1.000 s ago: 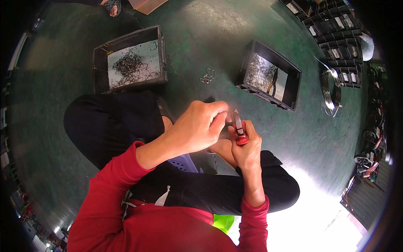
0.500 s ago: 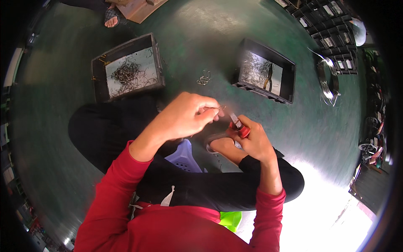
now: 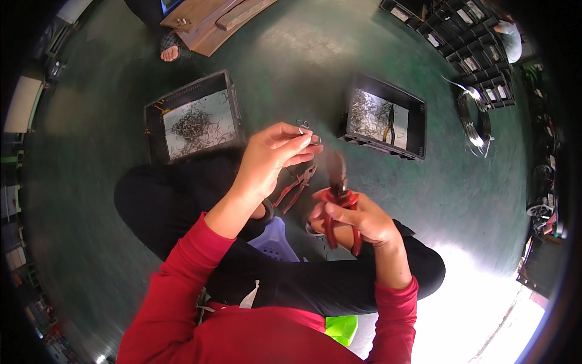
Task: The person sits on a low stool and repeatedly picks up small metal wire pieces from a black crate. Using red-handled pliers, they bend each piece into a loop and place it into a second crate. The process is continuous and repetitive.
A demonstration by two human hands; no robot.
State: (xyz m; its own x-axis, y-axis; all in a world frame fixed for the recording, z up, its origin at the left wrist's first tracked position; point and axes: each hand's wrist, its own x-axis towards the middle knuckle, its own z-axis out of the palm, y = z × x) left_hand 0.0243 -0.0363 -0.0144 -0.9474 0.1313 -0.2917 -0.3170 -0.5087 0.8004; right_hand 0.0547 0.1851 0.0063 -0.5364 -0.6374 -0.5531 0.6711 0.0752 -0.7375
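My left hand [image 3: 262, 161] is raised in front of me, its thumb and fingertips pinching a small bent wire hook [image 3: 301, 130]. To its right and nearer me, my right hand [image 3: 364, 219] grips red-handled pliers [image 3: 338, 193]. Their blurred jaws point away from me, apart from the hook, and the handles are spread. A second pair of red-handled pliers [image 3: 295, 188] lies just below my left hand. Beyond the hands stand two black crates: the left crate [image 3: 156, 141] holds a heap of bent wire hooks, the right crate [image 3: 416, 124] more wire pieces and a dark tool [image 3: 389, 124].
A coil of wire [image 3: 465, 121] lies at the right, near stacked black crates [image 3: 464, 36]. A wooden board [image 3: 212, 30] and another person's foot [image 3: 170, 53] are at the far left. My crossed legs surround a perforated lavender plastic piece [image 3: 276, 239].
My left hand has lifted away from the pliers, turning its fingers upward with the hook. My right hand has drawn back and turned the pliers more upright. The pliers on the floor now show.
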